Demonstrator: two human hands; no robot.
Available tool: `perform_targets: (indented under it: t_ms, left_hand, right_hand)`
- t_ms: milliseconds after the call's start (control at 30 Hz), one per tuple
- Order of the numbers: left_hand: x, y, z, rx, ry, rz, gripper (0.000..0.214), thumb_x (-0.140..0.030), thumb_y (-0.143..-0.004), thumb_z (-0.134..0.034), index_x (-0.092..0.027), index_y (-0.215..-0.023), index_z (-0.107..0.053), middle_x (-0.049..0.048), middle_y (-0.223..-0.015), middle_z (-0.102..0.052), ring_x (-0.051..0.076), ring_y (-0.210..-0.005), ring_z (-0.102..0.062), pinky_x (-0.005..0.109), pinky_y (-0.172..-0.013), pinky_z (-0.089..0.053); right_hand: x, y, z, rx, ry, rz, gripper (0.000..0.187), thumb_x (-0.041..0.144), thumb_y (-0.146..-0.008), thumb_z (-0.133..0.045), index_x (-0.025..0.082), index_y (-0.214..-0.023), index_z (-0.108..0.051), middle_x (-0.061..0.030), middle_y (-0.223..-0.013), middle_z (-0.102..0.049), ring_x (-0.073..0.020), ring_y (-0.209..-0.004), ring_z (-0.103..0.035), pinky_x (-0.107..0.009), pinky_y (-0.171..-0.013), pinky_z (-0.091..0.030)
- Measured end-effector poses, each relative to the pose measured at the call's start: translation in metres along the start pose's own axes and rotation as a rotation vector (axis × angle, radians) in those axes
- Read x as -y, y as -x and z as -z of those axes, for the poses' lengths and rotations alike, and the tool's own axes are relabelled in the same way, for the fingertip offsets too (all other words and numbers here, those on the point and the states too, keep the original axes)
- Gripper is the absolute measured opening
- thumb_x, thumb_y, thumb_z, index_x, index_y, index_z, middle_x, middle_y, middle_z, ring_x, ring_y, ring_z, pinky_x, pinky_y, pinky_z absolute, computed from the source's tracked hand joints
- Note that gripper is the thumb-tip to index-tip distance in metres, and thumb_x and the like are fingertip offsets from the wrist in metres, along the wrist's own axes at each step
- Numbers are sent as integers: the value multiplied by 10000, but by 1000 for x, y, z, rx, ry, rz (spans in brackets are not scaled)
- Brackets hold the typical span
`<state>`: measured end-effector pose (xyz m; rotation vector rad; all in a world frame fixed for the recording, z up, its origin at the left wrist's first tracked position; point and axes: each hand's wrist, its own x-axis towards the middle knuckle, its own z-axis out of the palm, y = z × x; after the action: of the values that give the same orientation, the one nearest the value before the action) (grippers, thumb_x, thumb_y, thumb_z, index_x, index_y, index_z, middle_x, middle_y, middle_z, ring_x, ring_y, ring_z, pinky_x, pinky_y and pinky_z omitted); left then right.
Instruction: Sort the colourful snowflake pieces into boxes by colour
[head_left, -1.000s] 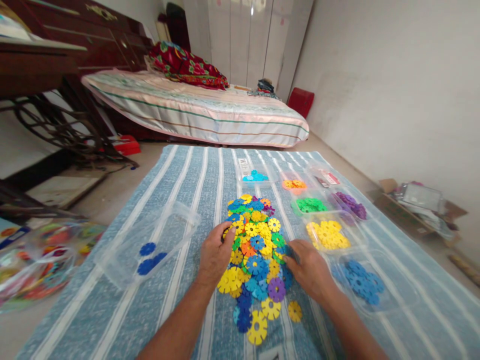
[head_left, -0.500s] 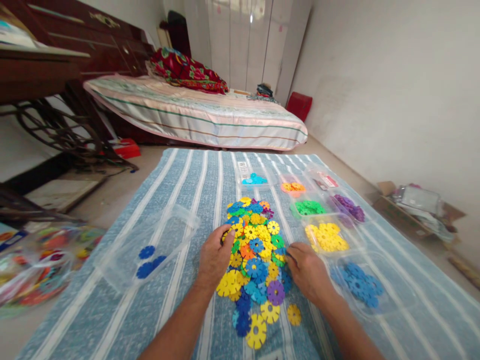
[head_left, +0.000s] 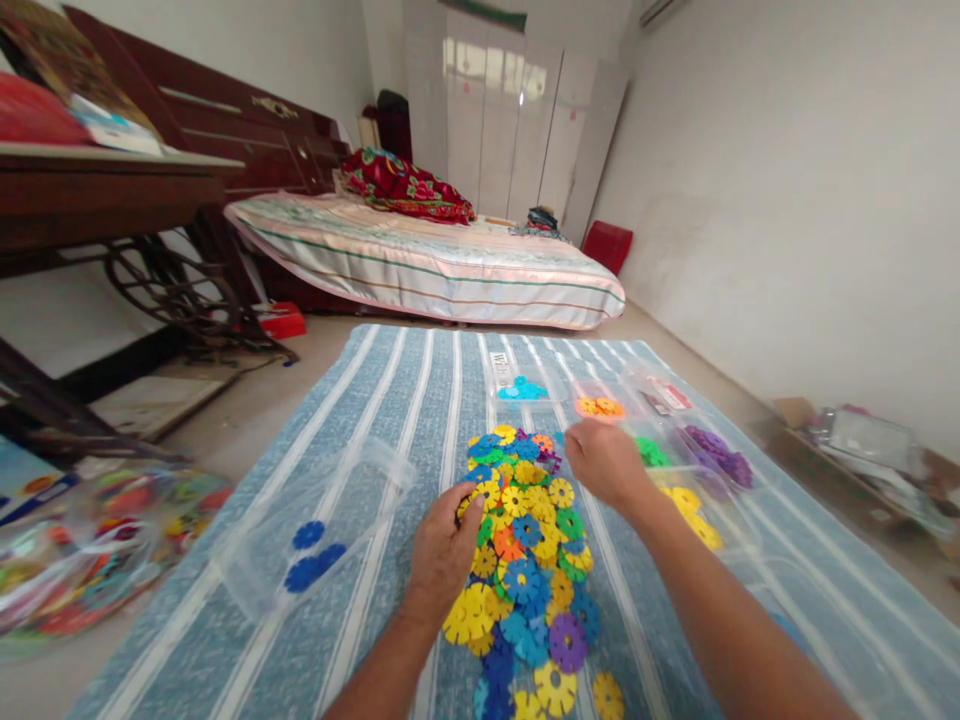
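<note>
A heap of notched plastic snowflake discs [head_left: 525, 530] in yellow, blue, green, orange and purple lies on the striped cloth. My left hand [head_left: 442, 545] is at the heap's left edge, fingers curled with the thumb close to them; what they hold, if anything, is hidden. Over the heap's far right side, my right hand [head_left: 606, 465] is closed in a pinch, and a bit of a blue snowflake disc [head_left: 559, 439] shows at its fingertips. Close by stand clear boxes of orange discs [head_left: 600, 407], green discs [head_left: 651, 452] and light-blue discs [head_left: 523, 390].
To the left, a clear box [head_left: 352, 470] holds a few dark-blue discs. Boxes of purple discs [head_left: 716, 455] and yellow discs [head_left: 696, 515] stand on the right. A bed [head_left: 450, 275], a sewing-machine table [head_left: 112, 180] and a cardboard box [head_left: 847, 470] surround the cloth.
My right hand has moved from the heap's right edge toward its far side, near the orange and light-blue boxes. My left hand stays at the heap's left edge. The camera view has tilted up.
</note>
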<state>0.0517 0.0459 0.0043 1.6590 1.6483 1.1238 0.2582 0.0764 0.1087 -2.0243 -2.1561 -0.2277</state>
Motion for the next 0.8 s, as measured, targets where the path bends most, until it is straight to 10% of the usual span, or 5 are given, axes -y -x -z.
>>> perform_targets:
  t_ms: [200, 400, 800]
  left_hand:
    - [0, 0, -1, -9, -13, 3, 345, -414, -816, -427, -196, -1010, -611, 46, -1046, -669, 193, -969, -612, 329, -867, -475]
    - [-4, 0, -2, 1, -28, -7, 347, -412, -818, -427, -200, -1016, -618, 40, -1035, -672, 191, -958, -613, 320, -866, -473]
    - [-7, 1, -4, -1, -20, 3, 339, -408, -809, -438, -224, -1031, -616, 28, -1046, -668, 190, -973, -603, 314, -894, -450]
  right_hand:
    - [8, -53, 28, -152, -46, -91, 324, 333, -900, -360, 185, -1019, -622, -98, -973, -657, -200, -854, -593, -263, -653, -364]
    - [9, 21, -6, 43, -222, 60, 257, 299, -859, -436, 204, -739, -644, -26, -737, -656, -143, -681, -579, -235, -595, -341]
    - [-21, 149, -49, -58, -565, 173, 224, 276, -796, -571, 226, -1006, -633, -83, -1133, -606, -212, -1059, -564, -387, -911, -478]
